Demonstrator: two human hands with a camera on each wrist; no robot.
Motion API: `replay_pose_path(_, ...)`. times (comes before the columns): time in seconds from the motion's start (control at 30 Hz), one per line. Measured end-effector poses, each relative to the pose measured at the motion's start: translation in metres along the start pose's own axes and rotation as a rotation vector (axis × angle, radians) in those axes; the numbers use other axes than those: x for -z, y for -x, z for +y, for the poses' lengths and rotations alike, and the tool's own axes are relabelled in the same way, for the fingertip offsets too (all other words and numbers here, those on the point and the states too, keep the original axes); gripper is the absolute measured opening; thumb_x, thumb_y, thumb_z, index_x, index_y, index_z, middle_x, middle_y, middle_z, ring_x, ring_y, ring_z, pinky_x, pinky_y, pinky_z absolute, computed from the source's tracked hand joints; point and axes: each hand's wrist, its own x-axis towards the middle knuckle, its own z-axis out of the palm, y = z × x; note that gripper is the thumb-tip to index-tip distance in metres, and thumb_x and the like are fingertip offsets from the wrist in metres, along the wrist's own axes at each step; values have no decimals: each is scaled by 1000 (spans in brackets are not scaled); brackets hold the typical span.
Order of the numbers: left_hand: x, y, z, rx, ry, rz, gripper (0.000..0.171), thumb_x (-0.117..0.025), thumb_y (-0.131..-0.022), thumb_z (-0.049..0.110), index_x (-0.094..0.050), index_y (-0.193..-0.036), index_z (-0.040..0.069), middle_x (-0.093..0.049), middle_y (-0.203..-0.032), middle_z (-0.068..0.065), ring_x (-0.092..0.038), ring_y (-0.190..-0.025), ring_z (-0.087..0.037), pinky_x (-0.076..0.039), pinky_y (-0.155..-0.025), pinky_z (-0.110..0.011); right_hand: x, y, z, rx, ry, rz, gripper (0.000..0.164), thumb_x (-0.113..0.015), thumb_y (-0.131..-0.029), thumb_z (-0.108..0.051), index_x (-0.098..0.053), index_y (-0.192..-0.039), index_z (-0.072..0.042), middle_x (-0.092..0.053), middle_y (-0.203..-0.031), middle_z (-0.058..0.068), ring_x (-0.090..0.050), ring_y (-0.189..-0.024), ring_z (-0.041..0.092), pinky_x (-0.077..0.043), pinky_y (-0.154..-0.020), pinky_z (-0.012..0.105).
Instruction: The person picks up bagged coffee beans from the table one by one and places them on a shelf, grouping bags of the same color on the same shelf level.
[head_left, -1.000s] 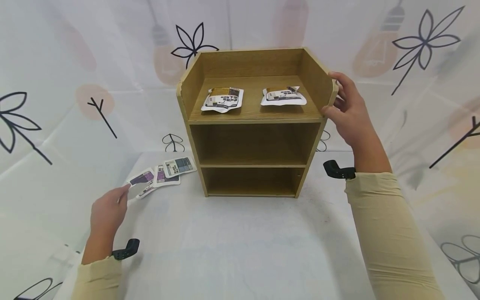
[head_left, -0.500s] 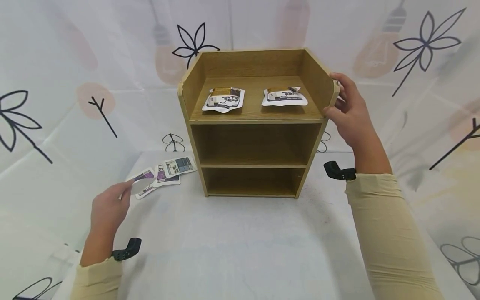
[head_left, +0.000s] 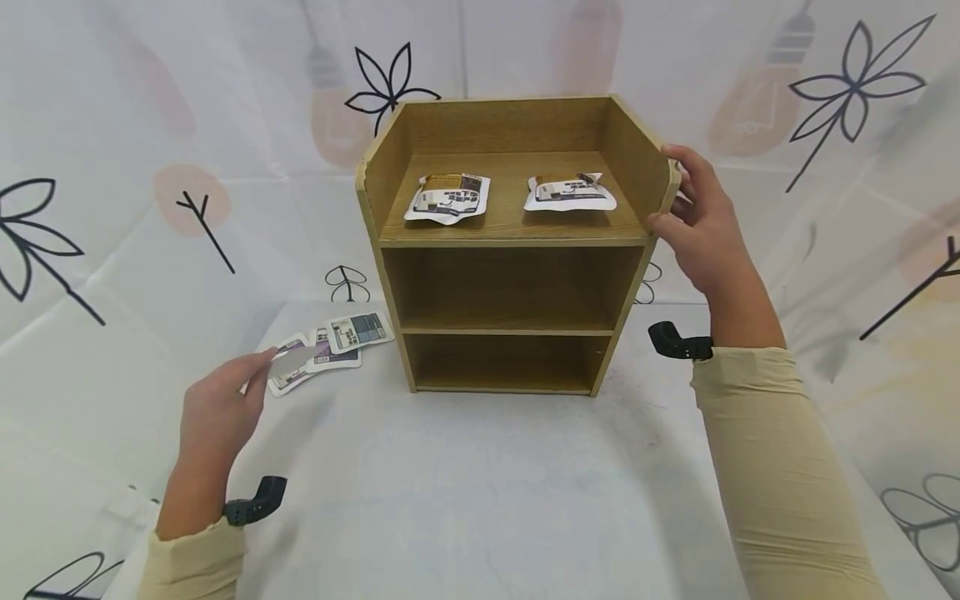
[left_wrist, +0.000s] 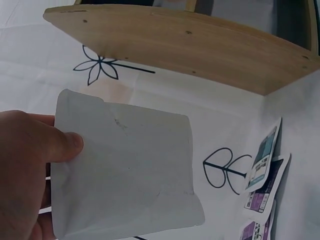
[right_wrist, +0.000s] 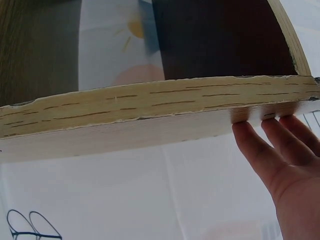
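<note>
Left grip (head_left: 221, 408) has a white-backed pouch (left_wrist: 125, 170) pinched by one edge, left of the wooden shelf unit (head_left: 517, 243) and near the other pouches (head_left: 358, 332) on the worktop (head_left: 450, 483). I'd go firm but not crushing, and hold it level so it doesn't snag those. Right grip (head_left: 697, 221) holds the side panel (head_left: 633, 171); light, even pressure should do.

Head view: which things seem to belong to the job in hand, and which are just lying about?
Likely in the job:
- held packet, in the left hand
- loose packets on the table
- wooden shelf, right hand at its side
- two packets on top

Probably just around:
- patterned backdrop
- wrist devices, worn
</note>
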Motion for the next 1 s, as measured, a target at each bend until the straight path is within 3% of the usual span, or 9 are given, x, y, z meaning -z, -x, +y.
replay_pose_path(0.13,4,-2,7,-28,8,26,25,-63,-89,-1,-70,-113,3,-72,-104,-21,-68,-93,-40,-55,-79,-53,0,0,0,-1,-8,1,70,-48,-88,-2,-35,-144,-42,-38,-151,11,-42,-136,32,-41,-110,48)
replay_pose_path(0.37,12,-5,18,-77,22,64,26,-64,-88,-3,-71,-112,2,-72,-102,-21,-70,-90,-39,-55,-77,-51,0,0,1,-16,11,-2,70,-48,-89,-3,-33,-144,-45,-35,-154,10,-38,-140,35,-36,-110,58)
replay_pose_path(0.77,21,-7,33,-134,55,114,28,-65,-86,-6,-72,-111,4,-74,-102,-17,-71,-92,-35,-53,-80,-46,0,0,1,-21,16,1,72,-46,-88,-2,-33,-144,-45,-35,-154,9,-39,-139,34,-36,-110,58)
replay_pose_path(1.0,26,-8,42,-167,73,132,28,-65,-87,-2,-72,-113,7,-74,-103,-16,-71,-93,-33,-51,-82,-36,0,-1,1,-5,10,4,72,-47,-88,-1,-34,-144,-43,-37,-152,10,-42,-136,32,-41,-109,50)
